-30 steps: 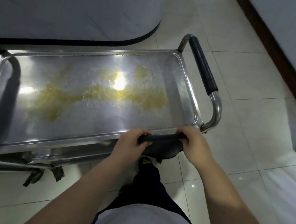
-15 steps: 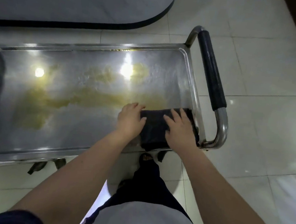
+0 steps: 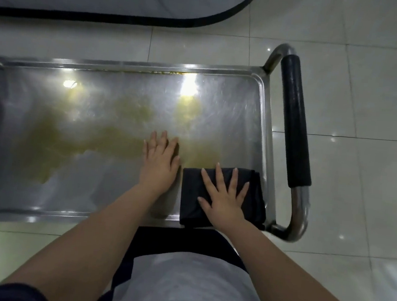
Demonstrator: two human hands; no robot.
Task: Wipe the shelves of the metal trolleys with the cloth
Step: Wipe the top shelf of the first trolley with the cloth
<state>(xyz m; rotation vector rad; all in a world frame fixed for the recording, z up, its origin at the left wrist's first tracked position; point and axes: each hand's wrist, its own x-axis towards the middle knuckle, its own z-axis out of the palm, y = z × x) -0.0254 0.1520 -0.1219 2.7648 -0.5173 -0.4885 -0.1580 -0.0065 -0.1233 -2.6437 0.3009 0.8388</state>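
The metal trolley's top shelf (image 3: 233,110) lies below me, a shiny steel tray smeared with a yellow-brown stain (image 3: 53,145) across its middle. A folded dark cloth (image 3: 254,193) lies flat in the near right corner of the shelf. My right hand (image 3: 224,197) presses on the cloth with fingers spread and straight. My left hand (image 3: 160,163) rests flat on the bare metal just left of the cloth, fingers straight, at the stain's right end.
The trolley's push handle (image 3: 293,126), a steel tube with a black grip, curves round the shelf's right end. A grey wall base with a dark curved skirting (image 3: 157,19) runs along the far side. Pale floor tiles (image 3: 370,94) surround the trolley.
Both hands brought the cloth from the near rim onto the shelf. The left hand then let go and moved left onto bare metal, while the right hand flattened on the cloth.
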